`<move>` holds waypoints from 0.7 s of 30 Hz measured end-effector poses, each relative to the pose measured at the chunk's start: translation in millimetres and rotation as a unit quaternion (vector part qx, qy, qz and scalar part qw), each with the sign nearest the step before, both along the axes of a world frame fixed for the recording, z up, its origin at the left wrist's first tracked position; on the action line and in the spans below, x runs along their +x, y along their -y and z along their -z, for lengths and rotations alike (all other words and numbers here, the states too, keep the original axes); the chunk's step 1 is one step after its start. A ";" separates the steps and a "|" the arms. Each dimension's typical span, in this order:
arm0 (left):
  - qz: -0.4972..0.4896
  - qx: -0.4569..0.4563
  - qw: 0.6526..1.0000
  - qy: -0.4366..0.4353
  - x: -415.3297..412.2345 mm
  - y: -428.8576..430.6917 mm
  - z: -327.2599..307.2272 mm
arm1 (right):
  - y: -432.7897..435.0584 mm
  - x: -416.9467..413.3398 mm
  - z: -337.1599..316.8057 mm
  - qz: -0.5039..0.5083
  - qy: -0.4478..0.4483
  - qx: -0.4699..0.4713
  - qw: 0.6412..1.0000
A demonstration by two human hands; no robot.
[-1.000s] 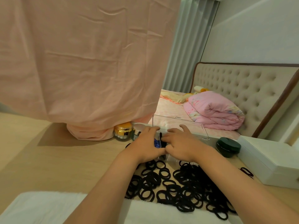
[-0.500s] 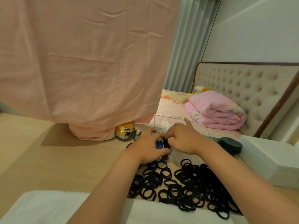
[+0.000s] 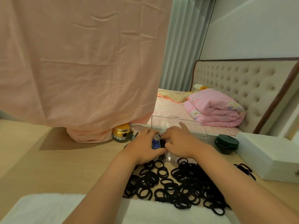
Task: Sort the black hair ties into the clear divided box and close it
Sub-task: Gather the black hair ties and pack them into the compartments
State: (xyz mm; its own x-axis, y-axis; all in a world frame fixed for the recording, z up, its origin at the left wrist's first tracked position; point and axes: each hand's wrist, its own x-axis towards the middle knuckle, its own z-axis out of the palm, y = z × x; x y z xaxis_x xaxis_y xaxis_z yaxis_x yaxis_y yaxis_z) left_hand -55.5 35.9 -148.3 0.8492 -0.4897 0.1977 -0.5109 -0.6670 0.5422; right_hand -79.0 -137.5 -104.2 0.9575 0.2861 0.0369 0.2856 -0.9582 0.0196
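Fingers (image 3: 150,133): curled on both hands and bunched over the left end of the box; right index finger (image 3: 182,126) alone straight, pointing at the raised lid.
Hands: two, left hand (image 3: 142,147) and right hand (image 3: 180,142), knuckles nearly touching.
Left grip: wrapped over the left end of the clear divided box (image 3: 174,157), thumb along its front wall, holding it.
Right grip: fingertips tucked down into a compartment against something black; pinched or merely pressed, cannot tell.
Box: one, on the bench (image 3: 64,162); one lid (image 3: 176,123), standing open at the back.
Blue pieces (image 3: 155,143): small cluster in one compartment, between the hands; too hidden to count.
Black hair ties (image 3: 178,185): one large loose pile, too overlapped to count, on the bench just in front of the box, beneath both wrists; second small bunch (image 3: 244,169) apart to the right, beside the white case (image 3: 267,157).
Jars: three: gold jar (image 3: 122,132), silver-lidded jar (image 3: 137,129) behind the left hand, dark green jar (image 3: 226,143) right of the box.
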 end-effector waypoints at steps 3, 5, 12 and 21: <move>-0.006 0.025 1.000 0.003 -5.0 0.3 -7.0 | 6.1 -16.2 -16.4 0.039 0.022 0.117 0.992; -0.004 0.035 0.999 0.010 -9.7 -0.2 -12.9 | 10.3 -30.3 -23.4 0.052 0.052 0.164 0.984; 0.032 0.073 0.994 0.072 -43.1 -3.0 -34.3 | 17.7 -74.0 -18.2 0.024 -0.022 0.128 0.991; 0.091 0.141 0.986 0.023 -77.1 15.4 -18.0 | 24.4 -94.9 -1.0 0.002 -0.107 0.007 0.994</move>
